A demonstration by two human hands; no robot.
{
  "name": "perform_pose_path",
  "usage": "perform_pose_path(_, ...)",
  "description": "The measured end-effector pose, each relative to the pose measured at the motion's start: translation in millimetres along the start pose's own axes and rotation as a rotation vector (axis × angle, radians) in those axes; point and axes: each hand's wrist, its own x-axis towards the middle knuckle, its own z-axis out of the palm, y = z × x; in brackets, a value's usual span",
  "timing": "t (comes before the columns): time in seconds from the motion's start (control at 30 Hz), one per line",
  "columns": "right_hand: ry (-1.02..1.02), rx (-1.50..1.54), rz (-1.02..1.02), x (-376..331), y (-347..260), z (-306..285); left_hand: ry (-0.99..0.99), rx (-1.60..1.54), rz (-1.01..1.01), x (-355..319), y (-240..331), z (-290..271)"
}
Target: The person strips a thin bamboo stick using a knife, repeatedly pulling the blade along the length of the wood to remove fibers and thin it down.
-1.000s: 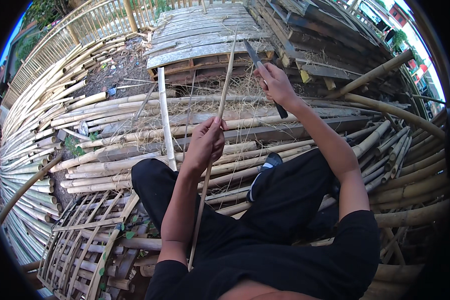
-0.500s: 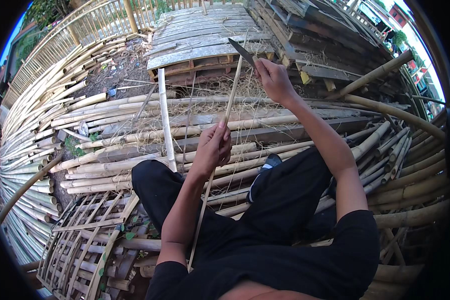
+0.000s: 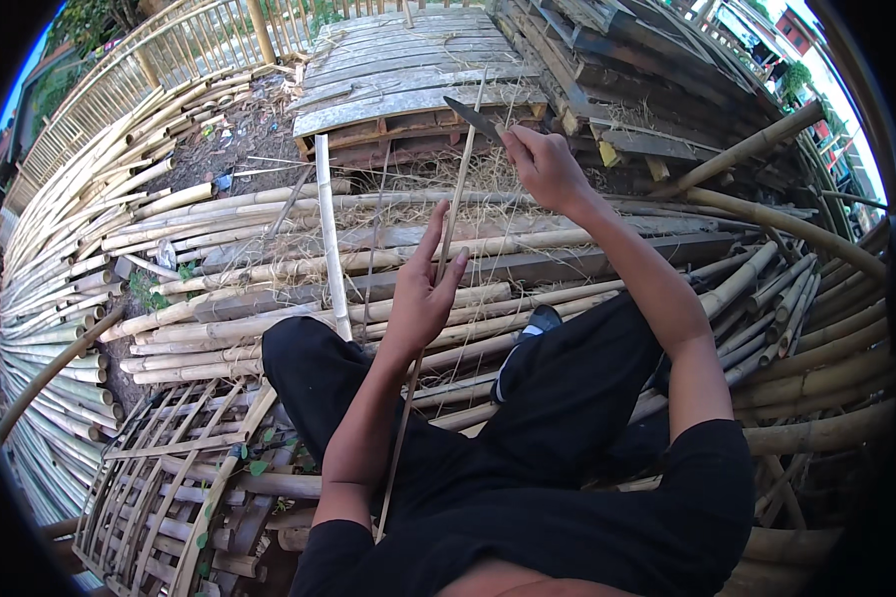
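Observation:
A long, thin bamboo strip [image 3: 457, 189] runs from near my lap up toward the pallet. My left hand [image 3: 423, 303] is around its middle, thumb and forefinger spread apart, and the strip passes loosely between them. In my right hand [image 3: 550, 171] is a knife [image 3: 474, 118], its handle mostly hidden by my fingers. The dark blade points up and left and crosses the strip near its upper end. Whether the edge touches the strip, I cannot tell.
A wooden pallet [image 3: 408, 85] lies ahead, beside stacked pallets [image 3: 657, 90]. Bamboo poles [image 3: 239, 274] cover the ground in front of me. A pale split bamboo slat [image 3: 331, 239] stands left of my hand. A woven bamboo lattice [image 3: 159, 488] is at lower left, and poles [image 3: 767, 159] slant at right.
My left hand has opened from its grip on the bamboo strip, thumb and forefinger now apart. My right hand and the knife have shifted slightly down and left.

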Motion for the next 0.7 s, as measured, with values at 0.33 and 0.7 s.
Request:
perform_pose_path(0.33, 0.059, 0.028, -0.043, -1, 0, -2, -0.064, -0.139, -0.025, 0, 6, -2)
perform_pose_path(0.7, -0.023, 0.107, -0.040, 3, 8, -5, -0.070, -0.094, -0.064, -1, 8, -1)
